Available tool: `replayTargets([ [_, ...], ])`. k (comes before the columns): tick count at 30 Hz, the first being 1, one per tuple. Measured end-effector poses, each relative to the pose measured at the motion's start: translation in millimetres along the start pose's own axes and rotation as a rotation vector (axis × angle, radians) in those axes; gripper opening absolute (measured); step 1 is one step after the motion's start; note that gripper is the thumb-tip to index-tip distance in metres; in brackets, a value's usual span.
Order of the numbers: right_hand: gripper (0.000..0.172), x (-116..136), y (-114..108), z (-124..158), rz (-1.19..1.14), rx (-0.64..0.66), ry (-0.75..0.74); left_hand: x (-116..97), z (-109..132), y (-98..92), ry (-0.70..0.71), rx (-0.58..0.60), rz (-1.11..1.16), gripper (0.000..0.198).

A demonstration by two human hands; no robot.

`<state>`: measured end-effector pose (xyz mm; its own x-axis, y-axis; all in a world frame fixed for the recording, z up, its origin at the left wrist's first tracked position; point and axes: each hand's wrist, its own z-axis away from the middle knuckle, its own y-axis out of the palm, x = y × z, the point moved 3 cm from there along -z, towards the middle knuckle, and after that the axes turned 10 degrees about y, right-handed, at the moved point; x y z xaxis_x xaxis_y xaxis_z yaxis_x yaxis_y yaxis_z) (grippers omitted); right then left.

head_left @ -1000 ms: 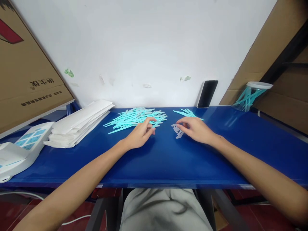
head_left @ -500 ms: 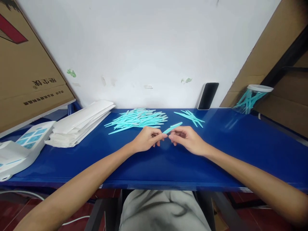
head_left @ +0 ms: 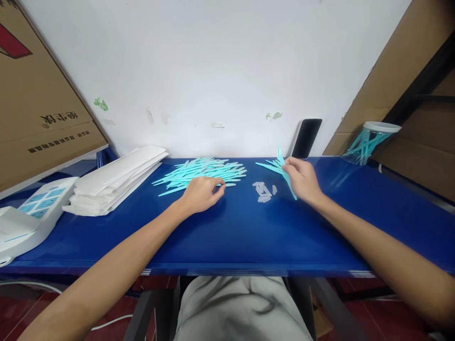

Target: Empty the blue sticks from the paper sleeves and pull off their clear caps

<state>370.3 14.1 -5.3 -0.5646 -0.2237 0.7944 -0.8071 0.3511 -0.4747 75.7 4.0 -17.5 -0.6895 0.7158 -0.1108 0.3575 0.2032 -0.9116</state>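
Observation:
My right hand (head_left: 301, 177) pinches a turquoise eyebrow razor (head_left: 280, 154), its upper end pointing up, above a small group of similar razors (head_left: 267, 166). Over the near right edge of a large pile of turquoise razors (head_left: 199, 169) is my left hand (head_left: 203, 193). Its thumb and index finger are closed at the pale tip of one razor (head_left: 230, 184); the rest of that razor is hidden. Between the hands, several small clear caps (head_left: 263, 191) lie loose on the blue table (head_left: 234, 232).
White paper bags (head_left: 117, 177) are stacked at left beside a white device with blue panels (head_left: 44, 203). A phone (head_left: 307, 138) leans on the wall. A clear jar of razors (head_left: 368, 144) stands at the far right. Cardboard boxes (head_left: 39, 99) flank the table.
My hands have parted. The right carried the razor up and right to the small group; the left moved left to the pile. The loose clear caps, earlier hidden behind the hands, now show.

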Motion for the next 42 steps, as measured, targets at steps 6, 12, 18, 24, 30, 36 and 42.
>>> replayTargets([
  [6,0.023,-27.5,-20.2,-25.4,0.425,-0.087,0.037,7.1,2.5,3.0,-0.008,0.103,-0.1,0.04],
  [12,0.017,-30.7,-26.0,-29.4,0.454,-0.178,0.013,6.3,3.8,7.1,-0.008,0.21,-0.165,0.044],
  [18,0.036,-46.0,-20.3,-34.7,0.388,-0.134,-0.09,4.0,4.3,6.1,0.12,0.221,-0.223,0.039],
  [24,0.043,-60.7,-4.2,-39.9,0.585,-0.039,-0.169,-6.3,4.5,4.6,0.291,0.151,-0.134,0.036],
  [30,0.047,-54.5,6.4,-37.1,0.831,0.047,-0.265,1.0,3.7,7.0,0.261,0.152,-0.069,0.038],
  [36,0.047,-50.8,7.7,-35.1,0.876,0.108,-0.236,5.4,2.5,6.3,0.217,0.167,-0.028,0.034],
  [42,0.05,-48.2,6.3,-32.7,0.805,0.084,-0.214,7.8,3.9,10.0,0.152,0.155,0.119,0.032],
])
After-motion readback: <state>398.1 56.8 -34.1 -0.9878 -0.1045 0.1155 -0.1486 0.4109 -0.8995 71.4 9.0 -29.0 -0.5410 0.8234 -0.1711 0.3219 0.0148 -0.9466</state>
